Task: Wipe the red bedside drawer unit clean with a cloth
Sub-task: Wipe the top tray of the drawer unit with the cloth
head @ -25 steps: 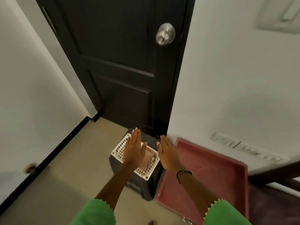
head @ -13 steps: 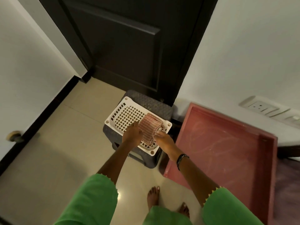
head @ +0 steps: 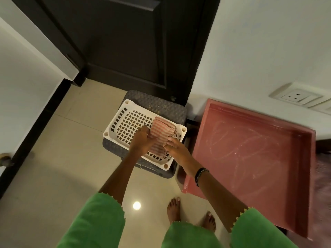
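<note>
Both hands on cloth (head: 162,136), tiled floor (head: 71,158) by dark door (head: 125,42).
Left hand (head: 143,140) and right hand (head: 176,149) pinch it over white basket (head: 125,122); dusty red unit top (head: 250,158) right of right hand.

Pale tiled floor (head: 68,158), carrying a dark stool (head: 161,106) by the door; on the stool a white lattice tray (head: 125,122), holding a folded striped cloth (head: 161,131).
</note>
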`<state>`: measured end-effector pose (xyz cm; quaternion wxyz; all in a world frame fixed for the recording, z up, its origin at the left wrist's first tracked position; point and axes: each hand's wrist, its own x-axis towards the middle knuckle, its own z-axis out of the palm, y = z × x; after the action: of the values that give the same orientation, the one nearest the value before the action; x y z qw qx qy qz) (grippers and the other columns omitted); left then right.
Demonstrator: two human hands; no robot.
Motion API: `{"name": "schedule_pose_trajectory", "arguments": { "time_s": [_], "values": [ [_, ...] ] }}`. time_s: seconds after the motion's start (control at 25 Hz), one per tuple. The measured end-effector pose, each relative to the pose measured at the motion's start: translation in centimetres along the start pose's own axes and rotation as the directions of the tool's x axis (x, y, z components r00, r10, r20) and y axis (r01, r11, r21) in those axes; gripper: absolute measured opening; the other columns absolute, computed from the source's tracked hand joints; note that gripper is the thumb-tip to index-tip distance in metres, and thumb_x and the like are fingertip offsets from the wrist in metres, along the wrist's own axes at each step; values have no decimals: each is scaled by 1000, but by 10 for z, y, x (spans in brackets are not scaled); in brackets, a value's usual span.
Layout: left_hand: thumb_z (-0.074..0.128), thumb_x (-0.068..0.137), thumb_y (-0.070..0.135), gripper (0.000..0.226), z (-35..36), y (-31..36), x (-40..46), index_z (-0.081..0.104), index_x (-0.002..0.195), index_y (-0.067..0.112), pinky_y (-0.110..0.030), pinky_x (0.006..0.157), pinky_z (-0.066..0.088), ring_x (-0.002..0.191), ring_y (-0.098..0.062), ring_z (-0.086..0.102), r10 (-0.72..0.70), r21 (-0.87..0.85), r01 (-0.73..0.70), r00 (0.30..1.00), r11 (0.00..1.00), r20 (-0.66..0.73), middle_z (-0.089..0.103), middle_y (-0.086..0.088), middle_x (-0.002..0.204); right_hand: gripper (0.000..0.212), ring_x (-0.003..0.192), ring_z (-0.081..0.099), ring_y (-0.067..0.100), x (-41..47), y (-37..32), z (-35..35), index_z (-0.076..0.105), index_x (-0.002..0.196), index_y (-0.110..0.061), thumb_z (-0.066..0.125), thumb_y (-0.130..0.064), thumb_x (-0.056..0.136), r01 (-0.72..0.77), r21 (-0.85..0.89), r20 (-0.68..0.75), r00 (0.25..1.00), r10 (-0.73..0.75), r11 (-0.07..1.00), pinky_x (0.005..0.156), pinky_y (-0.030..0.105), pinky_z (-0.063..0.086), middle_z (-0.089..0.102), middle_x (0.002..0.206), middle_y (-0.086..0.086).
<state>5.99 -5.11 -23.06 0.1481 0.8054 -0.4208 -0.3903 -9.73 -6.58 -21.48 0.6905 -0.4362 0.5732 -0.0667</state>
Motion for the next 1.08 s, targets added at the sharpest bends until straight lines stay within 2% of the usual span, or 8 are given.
{"name": "schedule_pose_trajectory", "arguments": {
  "time_s": [0.12,0.2,0.32,0.48,0.64,0.8,0.92,1.08],
  "values": [
    [62,90,9,19,-12,22,-16,46,99,7,-25,64,52,84,-25,63,-10,-336,49,993,941,116,63,-4,88,43,121,52,19,-13,-6,-1,45,136,-11,55,-16,95,36,19,-9,999,-35,999,88,22,44,52,134,1],
    [61,90,7,17,-19,40,-29,47,99,10,-23,61,54,79,-21,66,-53,-514,113,990,851,130,66,-6,93,37,109,58,14,-23,-8,-11,55,123,-5,63,-18,90,121,8,-115,986,-119,993,86,21,47,57,119,-2],
    [63,89,10,23,-24,66,-48,53,109,13,-26,73,57,86,-18,67,2,-723,198,964,661,265,69,-6,100,64,109,62,13,-50,-14,-40,55,122,-16,78,-47,71,154,204,-163,979,-121,967,98,33,48,63,122,2],
    [66,83,9,26,-8,102,-76,57,106,14,-34,85,52,91,-19,66,109,-714,234,911,659,399,70,-4,96,32,108,65,16,-97,-12,-84,57,123,-25,60,-23,91,138,435,10,987,-159,890,89,27,52,69,116,-5],
    [66,87,10,18,31,131,-109,57,102,18,-27,79,50,91,-15,65,187,-638,176,868,750,459,68,-1,94,41,114,62,23,-140,21,-112,52,133,-17,58,-14,92,203,530,-57,977,-204,824,98,40,51,65,125,6],
    [71,86,17,27,82,147,-142,58,109,11,-13,66,50,86,-10,61,165,-537,46,927,842,338,64,3,95,23,96,70,28,-168,71,-144,64,112,-14,59,-8,91,255,530,-282,952,-115,809,83,43,58,72,105,13],
    [67,90,16,17,126,130,-152,58,104,11,-24,76,50,92,-15,59,117,-510,1,973,860,199,61,1,96,17,60,67,8,-189,121,-167,66,93,-15,56,-2,92,285,428,-404,909,-101,857,51,21,52,72,73,-2],
    [62,89,14,5,172,86,-140,60,92,15,-26,85,46,91,-17,62,347,-310,-316,936,897,50,66,-4,95,15,65,70,24,-200,194,-197,64,90,-16,61,-1,89,260,324,-541,840,-47,910,58,34,59,71,87,21]
  ]
}}
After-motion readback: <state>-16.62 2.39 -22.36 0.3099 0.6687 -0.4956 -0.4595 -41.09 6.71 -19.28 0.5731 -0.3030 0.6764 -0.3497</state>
